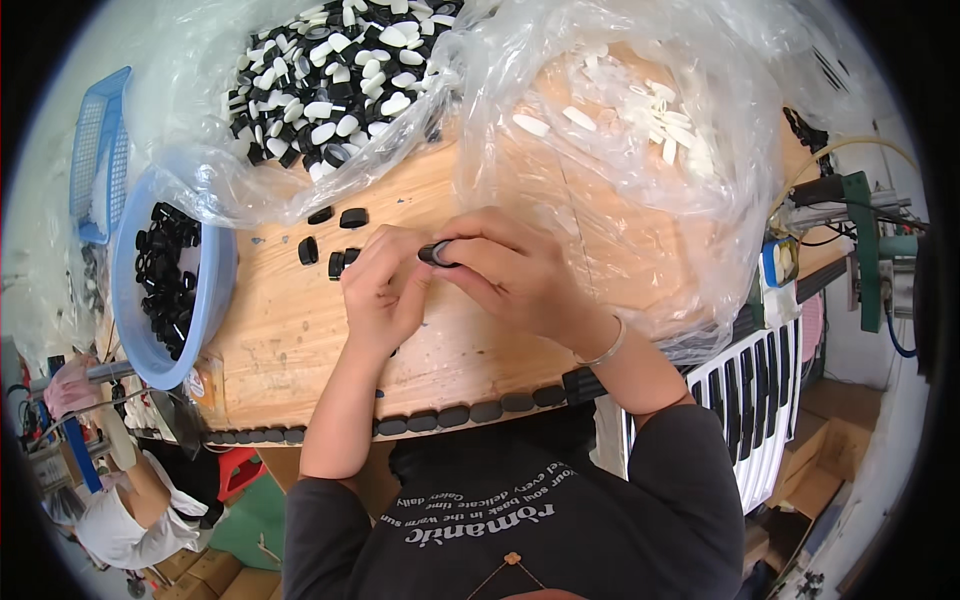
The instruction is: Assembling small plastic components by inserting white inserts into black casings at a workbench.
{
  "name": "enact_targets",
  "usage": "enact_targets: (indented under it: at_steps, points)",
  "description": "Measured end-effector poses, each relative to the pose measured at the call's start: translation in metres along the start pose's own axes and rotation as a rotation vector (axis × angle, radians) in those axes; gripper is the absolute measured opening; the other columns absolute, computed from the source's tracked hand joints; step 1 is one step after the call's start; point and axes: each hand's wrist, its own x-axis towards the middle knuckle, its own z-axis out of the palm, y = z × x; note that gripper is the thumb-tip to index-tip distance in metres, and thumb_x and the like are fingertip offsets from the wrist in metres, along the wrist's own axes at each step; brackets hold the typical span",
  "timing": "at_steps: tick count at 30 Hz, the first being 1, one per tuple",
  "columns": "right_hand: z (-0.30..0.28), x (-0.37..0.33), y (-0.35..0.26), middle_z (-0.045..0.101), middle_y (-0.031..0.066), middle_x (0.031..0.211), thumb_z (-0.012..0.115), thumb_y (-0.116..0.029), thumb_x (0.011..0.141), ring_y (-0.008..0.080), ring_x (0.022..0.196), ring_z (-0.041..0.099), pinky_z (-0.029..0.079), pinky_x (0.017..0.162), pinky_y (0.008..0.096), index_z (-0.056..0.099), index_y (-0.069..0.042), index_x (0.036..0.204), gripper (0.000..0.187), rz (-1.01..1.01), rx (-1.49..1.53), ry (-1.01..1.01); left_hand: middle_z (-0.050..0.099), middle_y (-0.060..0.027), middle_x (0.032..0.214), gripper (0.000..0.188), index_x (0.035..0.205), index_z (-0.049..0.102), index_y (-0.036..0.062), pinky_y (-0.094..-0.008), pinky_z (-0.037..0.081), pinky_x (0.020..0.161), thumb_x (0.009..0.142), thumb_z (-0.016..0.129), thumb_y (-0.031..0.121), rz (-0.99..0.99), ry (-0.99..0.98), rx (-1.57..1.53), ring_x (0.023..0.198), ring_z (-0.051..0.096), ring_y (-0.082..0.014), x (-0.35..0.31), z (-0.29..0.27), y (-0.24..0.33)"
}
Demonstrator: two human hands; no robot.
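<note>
Piece point(429, 254), small, black, between right fingers point(488, 260), pinching its right end, and left fingers point(384, 262), closed on its left end; both equally near. Long axis seems roughly crosswise. Loose black pieces point(354, 218) on surface point(290, 345), just beyond and left of left fingers.

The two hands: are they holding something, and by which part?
Left hand and right hand hold a small black piece, seemingly by its edges.

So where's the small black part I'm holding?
In the head view, the small black part is near centre, pinched by your right hand, next to your left hand, right of loose black pieces on the wooden table.
</note>
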Motion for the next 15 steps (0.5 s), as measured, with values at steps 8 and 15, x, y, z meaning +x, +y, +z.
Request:
enact_targets:
  at_steps: [8,15]
  points:
    - [0.001,-0.004,0.002,0.062,0.0100,0.096,0.073,-0.002,0.075,0.0241,0.083,0.063,0.052,0.070,0.0317,0.063,0.000,0.087,0.016,-0.003,-0.034,-0.051,0.064,-0.0141,0.085,0.015,0.089,0.063,-0.0032,-0.0312,0.047,0.071,0.075,0.064,-0.007,0.052,-0.007,0.002,0.079,0.060,-0.0272,0.001,0.004,-0.007]
    - [0.002,-0.002,0.000,0.059,0.0136,0.098,0.068,0.002,0.077,0.0271,0.087,0.061,0.051,0.072,0.0331,0.061,0.003,0.089,0.015,0.012,-0.008,-0.005,0.064,-0.0164,0.092,0.031,0.106,0.058,-0.0053,-0.0333,0.047,0.082,0.076,0.064,-0.006,0.075,0.132,0.138,0.086,0.060,-0.0279,-0.003,0.015,0.003]
